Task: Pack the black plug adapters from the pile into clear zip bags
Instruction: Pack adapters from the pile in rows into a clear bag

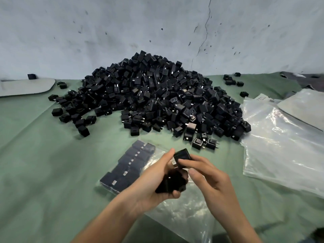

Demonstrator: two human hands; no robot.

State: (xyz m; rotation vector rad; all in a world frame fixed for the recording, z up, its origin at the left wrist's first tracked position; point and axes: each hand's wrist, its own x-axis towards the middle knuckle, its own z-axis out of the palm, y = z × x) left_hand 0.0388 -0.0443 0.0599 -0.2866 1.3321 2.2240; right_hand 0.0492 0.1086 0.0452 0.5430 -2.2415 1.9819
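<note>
A big pile of black plug adapters (154, 95) lies on the green cloth (43, 163) against the wall. In front of it a clear zip bag (128, 165) lies flat, partly filled with adapters in neat rows. My left hand (154, 181) grips a stack of black adapters (172, 183) above that bag. My right hand (208, 176) pinches one black adapter (182, 156) at the top of the stack, metal prongs facing down toward my left palm.
A heap of empty clear zip bags (284, 144) lies at the right. Loose adapters (231, 80) are scattered at the back right and at the left (73, 116). A pale flat sheet (26, 86) sits at the far left by the wall.
</note>
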